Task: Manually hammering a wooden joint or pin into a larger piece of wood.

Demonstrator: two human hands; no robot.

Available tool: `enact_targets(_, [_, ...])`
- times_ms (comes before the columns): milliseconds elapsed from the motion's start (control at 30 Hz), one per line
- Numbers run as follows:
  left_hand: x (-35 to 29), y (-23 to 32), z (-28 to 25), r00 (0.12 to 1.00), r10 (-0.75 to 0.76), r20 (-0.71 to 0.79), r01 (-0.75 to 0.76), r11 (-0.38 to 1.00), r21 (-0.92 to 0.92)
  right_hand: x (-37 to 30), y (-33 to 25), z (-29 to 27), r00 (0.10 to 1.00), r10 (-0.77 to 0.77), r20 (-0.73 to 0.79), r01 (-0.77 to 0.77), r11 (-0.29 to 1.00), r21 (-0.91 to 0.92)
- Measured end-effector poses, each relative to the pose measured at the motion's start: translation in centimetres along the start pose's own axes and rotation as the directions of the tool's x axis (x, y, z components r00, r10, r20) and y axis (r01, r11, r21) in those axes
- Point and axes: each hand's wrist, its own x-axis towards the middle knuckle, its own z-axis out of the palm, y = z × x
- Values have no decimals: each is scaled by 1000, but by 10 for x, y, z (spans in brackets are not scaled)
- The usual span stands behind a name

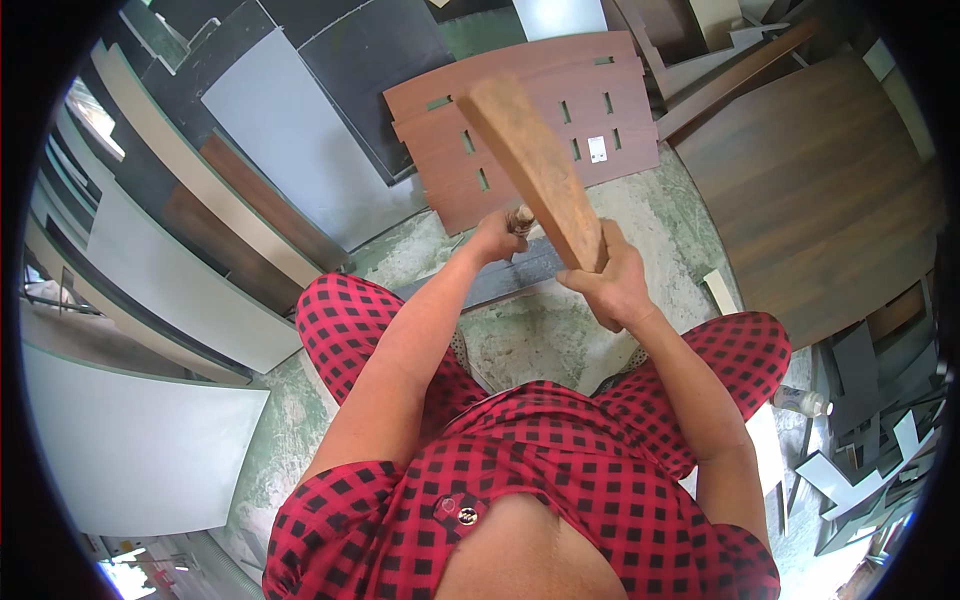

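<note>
My right hand (615, 285) is closed round the lower end of a thick wooden block (530, 165), which is raised and leans up to the left. In my closed left hand (496, 238) is a short wooden-handled tool (519, 216); its round butt and a wrapped band show at the top. The tool's working end is hidden, so its exact kind cannot be told. Below both hands, a dark grey board (500, 275) lies on the floor between my spread legs. The block's upper end is slightly blurred and apart from the tool.
A reddish-brown panel (540, 110) with several slots lies ahead. Tall boards (190, 260) lean at left, with a pale panel (140, 440) nearer. A large dark wood panel (810, 190) stands at right, above a plastic bottle (800, 402) and board offcuts (870, 460).
</note>
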Motion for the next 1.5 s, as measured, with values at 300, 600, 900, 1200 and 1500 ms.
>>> enact_targets(300, [-13, 21, 9, 968, 128, -215, -145, 987, -68, 5, 18, 5, 962, 199, 187, -137, 944, -301])
enact_targets(600, [-6, 14, 3, 987, 126, -95, -116, 987, 109, -2, 10, 6, 982, -108, -152, 154, 930, 333])
enact_targets(900, [-18, 31, 5, 999, 28, -19, -29, 995, -97, 2, 19, 0, 973, 170, 156, -146, 978, -150])
enact_targets(1200, [-13, 11, 8, 946, 207, -250, -190, 978, 89, 11, 24, 0, 990, 127, 58, -130, 990, 50])
enact_targets(1500, [-5, -11, 7, 922, 150, -357, -146, 989, 37, 4, 5, 9, 1000, -13, 12, 13, 999, 40])
